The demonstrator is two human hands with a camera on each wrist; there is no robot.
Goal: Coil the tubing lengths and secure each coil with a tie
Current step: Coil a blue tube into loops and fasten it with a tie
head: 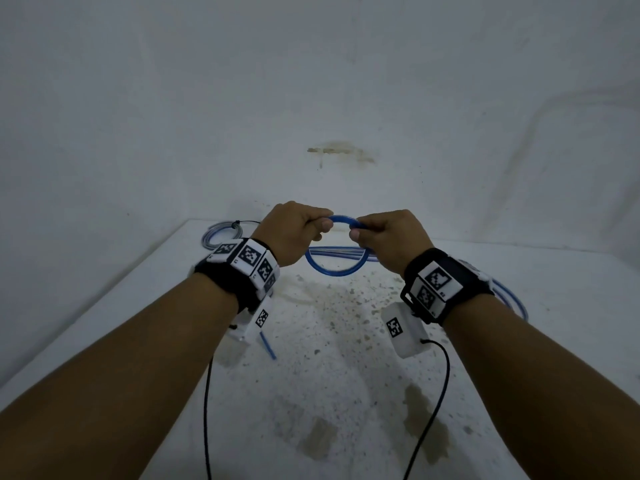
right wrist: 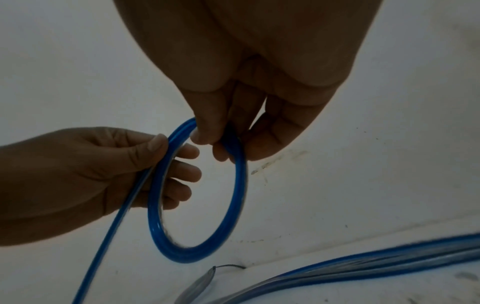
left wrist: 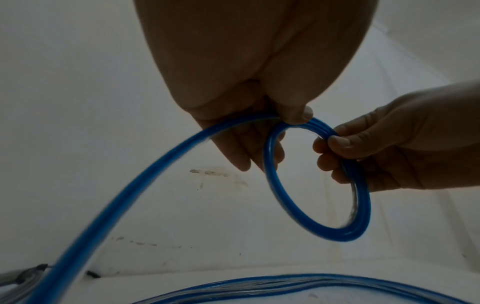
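Tied coil (head: 221,233) beside loose tubing (head: 341,252)

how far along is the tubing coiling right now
Done: one pale coil lies at the table's far left, already cinched with a black tie. In hand: the left hand and right hand each grip a small blue coil, with a loose tail trailing and no tie on it. Left: more uncoiled tubing on the table.

Bare forearms, black wrist straps (head: 239,289) fitted with white marker-printed blocks (head: 437,279), white camera housings (head: 405,336) hung beneath, black cables (head: 437,386) attached.
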